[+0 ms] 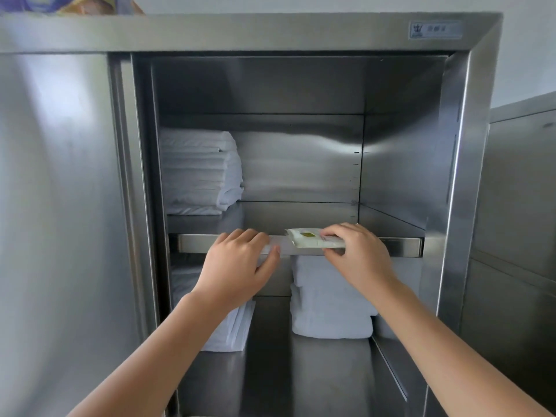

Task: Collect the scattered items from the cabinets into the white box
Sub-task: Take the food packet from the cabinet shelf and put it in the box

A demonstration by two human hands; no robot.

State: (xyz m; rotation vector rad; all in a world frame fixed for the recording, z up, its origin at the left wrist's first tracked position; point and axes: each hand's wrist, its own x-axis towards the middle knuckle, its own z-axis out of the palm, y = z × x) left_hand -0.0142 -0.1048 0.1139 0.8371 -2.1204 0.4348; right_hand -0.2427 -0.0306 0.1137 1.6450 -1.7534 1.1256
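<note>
A small white packet (307, 238) with a green leaf mark lies at the front edge of the middle shelf (400, 246) of an open steel cabinet. My right hand (358, 254) grips the packet's right end between thumb and fingers. My left hand (240, 263) rests its fingers on the shelf's front lip, just left of the packet; something pale shows under its fingertips, too blurred to name. The white box is not in view.
Folded white linen is stacked on the middle shelf at the left (198, 173). More folded linen lies on the lower shelf at the right (331, 302) and left (234, 329). The sliding steel door (60, 206) covers the left half. Another steel cabinet (517, 224) stands to the right.
</note>
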